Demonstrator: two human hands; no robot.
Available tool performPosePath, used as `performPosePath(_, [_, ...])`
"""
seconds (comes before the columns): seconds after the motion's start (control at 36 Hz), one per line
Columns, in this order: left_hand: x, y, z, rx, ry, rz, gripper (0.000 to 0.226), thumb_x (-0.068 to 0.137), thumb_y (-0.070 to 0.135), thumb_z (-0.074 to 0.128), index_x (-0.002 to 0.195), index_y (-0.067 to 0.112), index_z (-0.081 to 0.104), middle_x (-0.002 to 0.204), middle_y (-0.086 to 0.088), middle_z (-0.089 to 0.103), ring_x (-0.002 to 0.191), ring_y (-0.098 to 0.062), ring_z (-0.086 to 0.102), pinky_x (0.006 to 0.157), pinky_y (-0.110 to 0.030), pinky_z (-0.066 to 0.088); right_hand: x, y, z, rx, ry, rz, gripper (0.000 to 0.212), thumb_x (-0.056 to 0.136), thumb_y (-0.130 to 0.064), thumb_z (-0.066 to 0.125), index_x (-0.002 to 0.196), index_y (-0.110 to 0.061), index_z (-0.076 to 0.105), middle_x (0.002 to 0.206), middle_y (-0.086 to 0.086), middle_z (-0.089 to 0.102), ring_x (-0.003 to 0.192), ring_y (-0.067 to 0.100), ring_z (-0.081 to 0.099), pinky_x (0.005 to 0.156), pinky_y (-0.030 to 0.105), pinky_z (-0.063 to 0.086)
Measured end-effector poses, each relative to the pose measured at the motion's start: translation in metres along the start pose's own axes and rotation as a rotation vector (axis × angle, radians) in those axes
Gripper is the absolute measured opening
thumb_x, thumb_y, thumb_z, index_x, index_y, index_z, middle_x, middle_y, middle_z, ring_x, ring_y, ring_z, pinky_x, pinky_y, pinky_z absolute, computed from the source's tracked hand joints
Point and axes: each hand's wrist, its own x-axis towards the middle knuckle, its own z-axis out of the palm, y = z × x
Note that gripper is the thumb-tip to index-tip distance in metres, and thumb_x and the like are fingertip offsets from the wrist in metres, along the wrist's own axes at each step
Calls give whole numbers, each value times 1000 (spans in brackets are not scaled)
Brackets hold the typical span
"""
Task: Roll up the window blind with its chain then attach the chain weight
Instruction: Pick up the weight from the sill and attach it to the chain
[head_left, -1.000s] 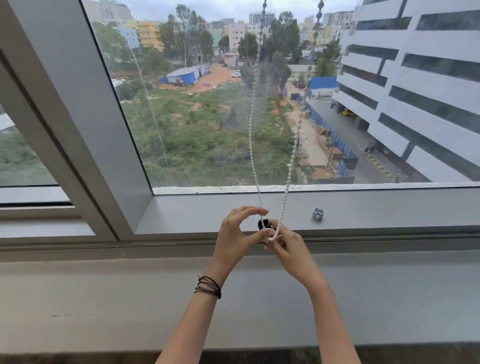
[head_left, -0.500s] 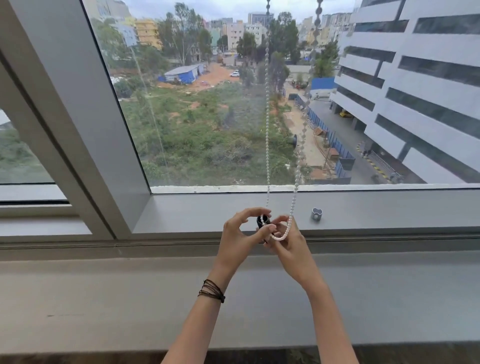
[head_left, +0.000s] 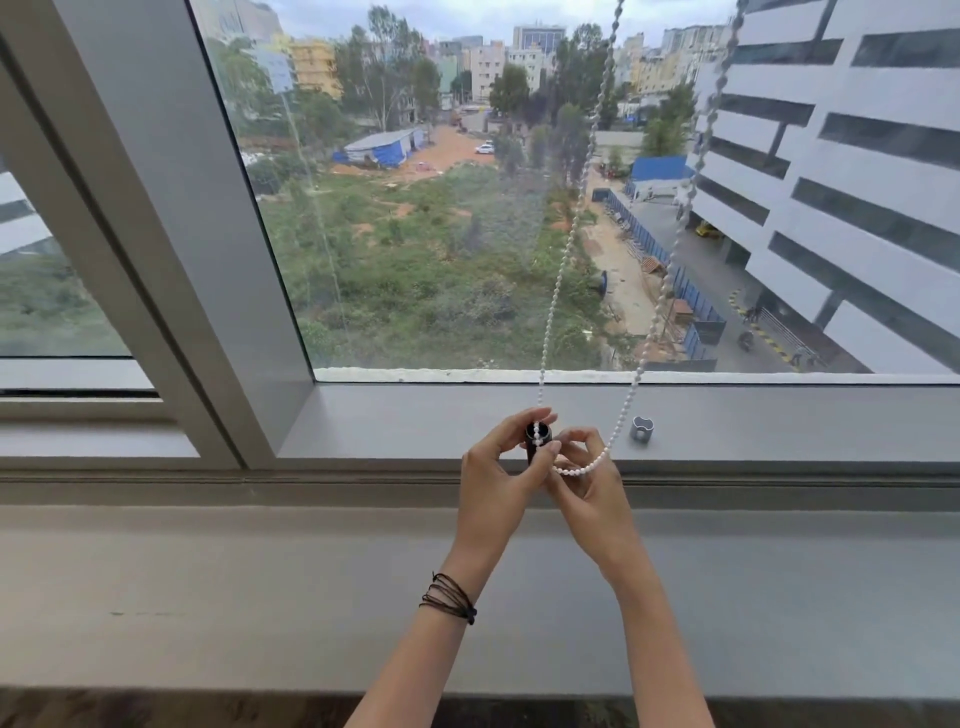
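A white bead chain (head_left: 563, 275) hangs in a loop from above the window, down to my hands over the sill. My left hand (head_left: 496, 483) grips a small black cylindrical chain weight (head_left: 535, 439), held upright with its open top showing. The left strand of the chain runs into the top of the weight. My right hand (head_left: 587, 486) pinches the chain just right of the weight, and the loop's bottom (head_left: 582, 469) drapes over its fingers. The blind itself is out of view above.
A small grey metal piece (head_left: 642, 429) stands on the grey inner sill (head_left: 415, 421) to the right of my hands. A wide grey ledge (head_left: 260, 582) lies below. A slanted window post (head_left: 171, 208) stands at the left. Glass is behind the chain.
The chain has swung: its two strands now lean to the right and spread wider. The black weight has come up higher between my fingers, its open top now visible.
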Motion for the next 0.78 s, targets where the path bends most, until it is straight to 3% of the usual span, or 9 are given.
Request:
performPosePath(0.06, [-1,0,1,-12,9,-4,27,82,7,70,107,19,68,104,6,73,100,-6,66,89,-16,48,-1,1,0,-19,22,-12,21,82,-23,63,97,-17,49,93,4,66,85,19,68,73,27,53])
performPosePath(0.25, [-3,-2,1,-83,27,-50,29,82,12,71,107,25,66,105,6,73,104,-9,66,93,-38,53,-3,0,3,-29,50,-40,19,83,-14,67,92,-9,50,80,4,66,75,21,66,69,35,52])
performPosePath(0.44, [-3,-3,1,-223,19,-76,24,82,16,71,103,26,65,100,3,73,95,-11,68,76,-20,54,-6,-9,14,69,14,-28,18,83,-10,64,92,-22,53,90,1,71,83,13,68,72,18,51])
performPosePath(0.69, [-2,-8,-4,-242,-22,-15,15,91,17,59,105,22,61,95,2,70,90,-11,65,78,-21,52,-9,-15,22,143,6,3,33,86,4,58,105,-23,59,96,-3,71,85,11,67,75,16,50])
performPosePath(0.78, [-1,-10,-5,-249,-48,-8,14,93,18,55,106,22,59,89,7,66,82,-8,63,72,-19,52,-10,-17,19,161,-17,53,19,88,4,55,95,-14,57,103,-2,71,89,17,68,79,21,53])
